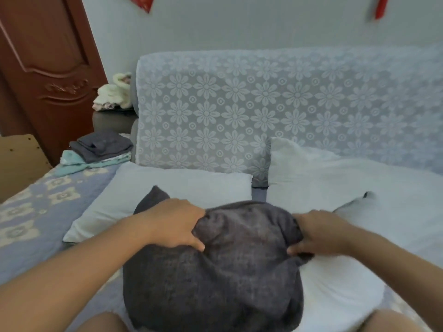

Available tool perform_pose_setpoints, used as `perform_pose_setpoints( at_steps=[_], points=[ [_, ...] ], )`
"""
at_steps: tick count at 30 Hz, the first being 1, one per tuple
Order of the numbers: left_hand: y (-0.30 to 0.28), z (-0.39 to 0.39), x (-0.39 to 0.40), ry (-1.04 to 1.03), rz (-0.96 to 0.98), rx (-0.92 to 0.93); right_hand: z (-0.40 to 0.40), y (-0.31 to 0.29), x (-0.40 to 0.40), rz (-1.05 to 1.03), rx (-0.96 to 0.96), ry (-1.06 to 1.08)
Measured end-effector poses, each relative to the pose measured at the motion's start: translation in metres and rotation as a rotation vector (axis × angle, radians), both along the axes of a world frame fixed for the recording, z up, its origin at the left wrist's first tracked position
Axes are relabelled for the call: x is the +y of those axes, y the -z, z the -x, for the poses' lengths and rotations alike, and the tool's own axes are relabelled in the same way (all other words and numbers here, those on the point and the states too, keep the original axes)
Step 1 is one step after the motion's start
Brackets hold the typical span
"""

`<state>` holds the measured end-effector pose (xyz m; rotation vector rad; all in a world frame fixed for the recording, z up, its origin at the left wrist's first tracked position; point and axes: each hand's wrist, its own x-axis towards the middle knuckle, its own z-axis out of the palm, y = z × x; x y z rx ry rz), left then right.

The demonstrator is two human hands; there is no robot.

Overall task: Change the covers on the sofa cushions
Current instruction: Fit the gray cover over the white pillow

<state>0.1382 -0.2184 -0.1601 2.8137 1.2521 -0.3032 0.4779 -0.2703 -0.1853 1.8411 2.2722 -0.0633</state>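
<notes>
Both hands are clamped on the far edge of a dark grey cover [215,271], set apart from each other with the bunched cloth between them. The left hand [175,224] has its thumb and fingers curled round a fold of the fabric; the right hand [318,233] pinches the opposite corner, fingers tucked under the cloth. The cover bulges full and round just below the hands, reaching down to the person's knees at the bottom edge; whether a cushion fills it cannot be told for sure.

Under the right hand and touching the cover lies a bare white cushion [335,291]. Beyond the left hand a second white cushion [148,188] lies flat, partly hidden by the cover's upturned corner. Beyond the right hand a third white cushion [335,173] leans against the backrest [263,104], which is draped in pale floral lace.

Well to the left of the left hand, a stack of folded cloths [100,149], dark grey on pale green, sits on the seat [36,212], which wears a blue quilted throw with cream flowers. Farther back left, a heap of cream fabric [115,94] rests on the dark armrest [112,119]. A brown door [48,56] stands at far left, and a pale wall [239,25] with red decorations [141,1] rises behind.
</notes>
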Motion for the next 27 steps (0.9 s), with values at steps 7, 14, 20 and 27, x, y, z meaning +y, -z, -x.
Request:
perform_pose_setpoints(
  at_steps=[7,14,20,27],
  points=[
    [-0.152,0.03,0.005,0.108,-0.618,-0.171,0.004,-0.156,-0.008,-0.681,0.051,-0.062],
    [-0.162,0.089,0.009,0.115,-1.129,-0.098,0.069,-0.154,0.011,-1.149,0.113,-0.218],
    [0.069,0.135,-0.027,-0.119,-0.714,-0.035,0.108,0.081,-0.004,-0.58,0.011,-0.357],
    [0.124,0.127,-0.055,-0.226,-0.455,-0.282,0.105,0.099,-0.02,-0.186,0.614,-0.26]
  ],
)
